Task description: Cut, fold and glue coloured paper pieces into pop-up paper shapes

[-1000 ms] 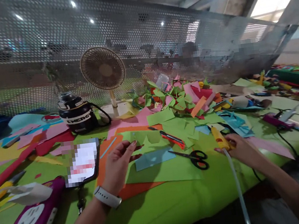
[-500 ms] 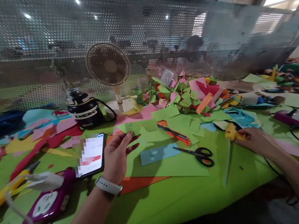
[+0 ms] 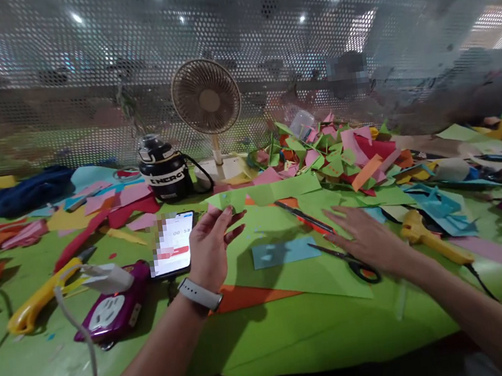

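- A blurred clear stick (image 3: 401, 301) lies on the green table (image 3: 270, 344), just beneath the right forearm.
- The left hand (image 3: 210, 248) hovers with a narrow gap between thumb and forefinger, close to the green strip (image 3: 287, 188); whether it grips the strip's end cannot be told.
- The right hand (image 3: 367, 238), spread wide and apparently holding nothing, reaches over the scissors (image 3: 345, 257) toward the cutter (image 3: 302, 215); contact is unclear.
- The blue strip (image 3: 286, 252) lies flat on the green sheet (image 3: 285, 281), between the hands. Shaped but apparently unattached, it suggests cutting done and joining, if any, left undone.
- The glue gun (image 3: 438, 242) rests on its side beyond the right forearm, out of hand.
- At left, a purple box (image 3: 113, 311) bears a white plug (image 3: 111, 278); beyond it, a lit phone (image 3: 178, 243) shows a timer.
- Farther back, a heap of scraps (image 3: 325, 157) points to considerable cutting already done; how much remains cannot be told.
- A black bottle (image 3: 165, 177) and a fan (image 3: 210, 100) stand before the mesh screen (image 3: 122, 33).
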{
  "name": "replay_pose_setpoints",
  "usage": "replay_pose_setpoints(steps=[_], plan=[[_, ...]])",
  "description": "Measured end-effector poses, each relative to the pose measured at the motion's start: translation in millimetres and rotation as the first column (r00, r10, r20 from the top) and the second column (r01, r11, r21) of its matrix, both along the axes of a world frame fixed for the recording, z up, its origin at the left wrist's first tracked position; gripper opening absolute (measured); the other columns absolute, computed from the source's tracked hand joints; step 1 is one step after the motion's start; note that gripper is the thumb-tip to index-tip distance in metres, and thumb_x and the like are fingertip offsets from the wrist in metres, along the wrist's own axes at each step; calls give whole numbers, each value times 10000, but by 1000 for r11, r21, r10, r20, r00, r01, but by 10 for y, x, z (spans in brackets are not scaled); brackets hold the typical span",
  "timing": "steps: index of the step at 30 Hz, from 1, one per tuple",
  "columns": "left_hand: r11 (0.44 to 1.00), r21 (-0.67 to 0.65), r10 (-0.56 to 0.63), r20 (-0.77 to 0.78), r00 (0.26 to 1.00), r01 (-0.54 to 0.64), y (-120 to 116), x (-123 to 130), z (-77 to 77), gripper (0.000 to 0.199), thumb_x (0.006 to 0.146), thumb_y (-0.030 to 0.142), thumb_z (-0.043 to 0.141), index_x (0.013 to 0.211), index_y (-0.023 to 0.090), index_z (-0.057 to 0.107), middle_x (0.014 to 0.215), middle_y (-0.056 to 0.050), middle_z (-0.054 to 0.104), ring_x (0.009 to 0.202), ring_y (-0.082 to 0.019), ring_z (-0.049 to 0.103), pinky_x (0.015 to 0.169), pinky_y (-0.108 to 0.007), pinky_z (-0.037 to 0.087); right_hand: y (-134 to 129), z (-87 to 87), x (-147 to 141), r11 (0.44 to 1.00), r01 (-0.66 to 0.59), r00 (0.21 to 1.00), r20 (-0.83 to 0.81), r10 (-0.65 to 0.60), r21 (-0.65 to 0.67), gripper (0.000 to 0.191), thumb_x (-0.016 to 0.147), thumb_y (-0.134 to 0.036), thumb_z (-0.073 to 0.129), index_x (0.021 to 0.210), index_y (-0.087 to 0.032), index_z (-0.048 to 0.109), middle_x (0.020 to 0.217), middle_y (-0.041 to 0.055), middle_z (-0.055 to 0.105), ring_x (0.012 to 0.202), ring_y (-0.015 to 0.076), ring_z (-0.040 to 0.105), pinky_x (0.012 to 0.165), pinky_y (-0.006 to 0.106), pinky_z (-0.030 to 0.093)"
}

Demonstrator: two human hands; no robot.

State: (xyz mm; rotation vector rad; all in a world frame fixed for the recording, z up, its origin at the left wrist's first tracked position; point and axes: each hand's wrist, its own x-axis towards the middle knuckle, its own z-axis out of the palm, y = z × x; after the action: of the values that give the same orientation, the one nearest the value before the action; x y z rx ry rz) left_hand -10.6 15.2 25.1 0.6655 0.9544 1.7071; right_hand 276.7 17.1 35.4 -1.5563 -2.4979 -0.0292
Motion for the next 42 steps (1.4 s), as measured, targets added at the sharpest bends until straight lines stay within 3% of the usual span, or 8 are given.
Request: replay_pose_setpoints(steps=[11,22,28,31,34,37,39,42], plan=[[1000,-12,-25,-6,1000,25,-12,34,7,232,629,269,787,725,174,599,739,23,655,792,-186,695,624,-244,529,110,-83,-763,950,-266,948,132,288,-163,695,888,-639,276,1406,-192,398,1469,160,346,1350,336,300,1072,498,286],[998,-21,-58,-35,998,57,-14,38,-24,218,655,292,774,744,167,618,765,6,648,814,-192,688,625,-246,532,465,-304,-1145,954,-226,949,177,261,-198,704,872,-658,300,1429,-231,351,1464,137,363,1351,330,294,1082,482,228],[998,-17,-60,-20,998,60,-20,36,-26,216,650,280,779,742,169,618,760,12,653,792,-184,691,621,-246,530,514,-347,-1130,934,-234,964,56,258,-269,643,867,-605,403,1404,-251,397,1483,107,338,1370,335,254,1100,519,201],[998,-21,-55,-5,998,55,-11,33,-29,231,632,278,789,737,166,616,760,13,655,792,-184,693,627,-252,534,538,-235,-1092,878,-266,953,-244,178,-397,644,858,-613,419,1372,-226,443,1464,102,375,1366,307,276,1113,504,202],[999,-46,-24,39,999,26,10,24,-24,262,596,262,806,726,167,600,744,15,655,790,-190,696,615,-248,533,517,-82,-1018,654,-401,731,-654,-193,-641,529,899,-533,410,1250,-164,554,1367,127,501,1253,241,465,1087,444,306],[997,-76,11,70,997,-6,31,9,-19,281,572,246,815,706,170,580,719,13,654,797,-197,697,610,-244,531,426,38,-938,371,-613,378,-671,-637,-698,420,938,-376,364,1020,-86,657,1123,151,670,1044,193,628,1025,375,405],[996,-89,19,70,997,-13,34,4,-21,286,568,248,816,698,171,573,716,10,652,799,-200,696,608,-246,531,337,98,-906,293,-696,238,-595,-767,-656,429,940,-315,336,924,-58,679,994,149,713,969,181,660,999,339,432],[993,-116,-9,46,999,14,12,25,-30,281,573,256,815,695,167,579,730,9,643,807,-201,692,620,-253,534,196,190,-905,312,-741,139,-590,-795,-595,409,923,-281,358,896,-47,692,930,143,726,927,182,670,967,324,458]])
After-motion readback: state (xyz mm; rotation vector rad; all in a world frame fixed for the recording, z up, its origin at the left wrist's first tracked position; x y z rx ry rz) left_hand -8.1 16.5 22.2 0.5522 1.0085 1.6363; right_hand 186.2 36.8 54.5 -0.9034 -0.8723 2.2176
